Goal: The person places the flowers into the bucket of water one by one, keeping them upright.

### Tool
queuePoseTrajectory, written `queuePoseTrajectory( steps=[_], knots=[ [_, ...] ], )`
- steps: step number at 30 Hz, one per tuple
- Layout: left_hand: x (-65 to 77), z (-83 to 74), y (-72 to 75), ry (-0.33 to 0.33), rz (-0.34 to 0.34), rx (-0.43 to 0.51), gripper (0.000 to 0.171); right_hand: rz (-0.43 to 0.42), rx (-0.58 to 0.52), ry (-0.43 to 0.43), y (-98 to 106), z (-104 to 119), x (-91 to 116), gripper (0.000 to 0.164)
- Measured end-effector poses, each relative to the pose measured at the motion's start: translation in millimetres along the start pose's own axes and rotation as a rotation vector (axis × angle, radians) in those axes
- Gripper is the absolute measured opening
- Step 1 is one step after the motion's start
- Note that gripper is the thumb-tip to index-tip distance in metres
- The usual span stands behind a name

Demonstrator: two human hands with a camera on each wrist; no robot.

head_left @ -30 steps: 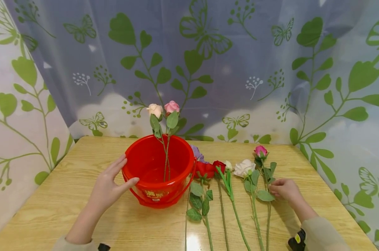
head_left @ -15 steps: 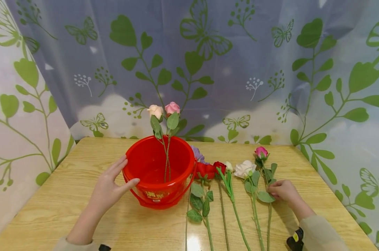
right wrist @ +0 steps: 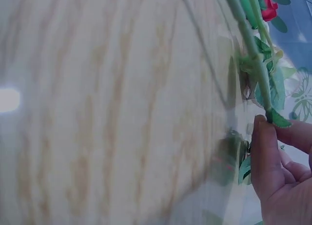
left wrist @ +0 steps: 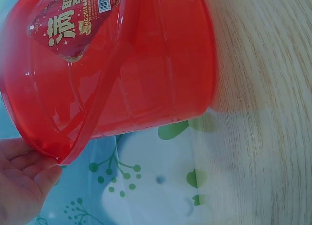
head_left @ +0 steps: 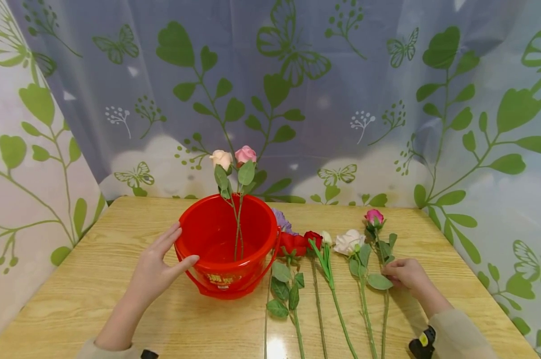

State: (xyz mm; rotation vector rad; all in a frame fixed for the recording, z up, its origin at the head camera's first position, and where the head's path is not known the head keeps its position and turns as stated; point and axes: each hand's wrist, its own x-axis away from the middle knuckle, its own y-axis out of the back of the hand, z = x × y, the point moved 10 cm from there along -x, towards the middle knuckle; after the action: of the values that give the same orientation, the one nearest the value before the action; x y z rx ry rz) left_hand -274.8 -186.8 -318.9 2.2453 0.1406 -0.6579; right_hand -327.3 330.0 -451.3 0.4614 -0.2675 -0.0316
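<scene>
A red plastic bucket (head_left: 225, 276) stands left of centre on the table, with a peach rose (head_left: 221, 158) and a light pink rose (head_left: 245, 154) leaning upright inside it. My left hand (head_left: 156, 269) rests against the bucket's left rim, fingers extended and thumb spread along the front. In the left wrist view, that hand (left wrist: 24, 178) is at the rim near one end of the bucket's handle (left wrist: 100, 101). My right hand (head_left: 407, 274) pinches the leafy stem of a deep pink rose (head_left: 374, 217). The right wrist view shows the stem (right wrist: 261, 74) between thumb and index finger.
Other flowers lie right of the bucket: a purple flower (head_left: 283, 222), a large red flower (head_left: 293, 244), a red rose (head_left: 313, 238), a white bud on a green stem (head_left: 326, 237) and a white rose (head_left: 349, 241). A patterned curtain (head_left: 297, 124) hangs behind the wooden table (head_left: 131, 224).
The deep pink rose has shifted very slightly to the right in my right hand. My left hand and the bucket keep their places.
</scene>
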Motion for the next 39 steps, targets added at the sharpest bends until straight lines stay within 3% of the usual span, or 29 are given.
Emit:
queuePoseTrajectory(
  steps=[14,22,39],
  knots=[
    [2.2,-1.7,2.5,-0.005,-0.014,-0.003,0.066,-0.041,0.007,0.040,16,10,15,0.027],
    [1.1,-1.7,2.6,-0.008,-0.014,0.000,0.066,-0.057,-0.057,0.066,27,20,23,0.033],
    [0.9,-3.2,2.3,-0.001,-0.013,0.003,0.065,-0.098,-0.095,0.173,45,57,46,0.041]
  ],
)
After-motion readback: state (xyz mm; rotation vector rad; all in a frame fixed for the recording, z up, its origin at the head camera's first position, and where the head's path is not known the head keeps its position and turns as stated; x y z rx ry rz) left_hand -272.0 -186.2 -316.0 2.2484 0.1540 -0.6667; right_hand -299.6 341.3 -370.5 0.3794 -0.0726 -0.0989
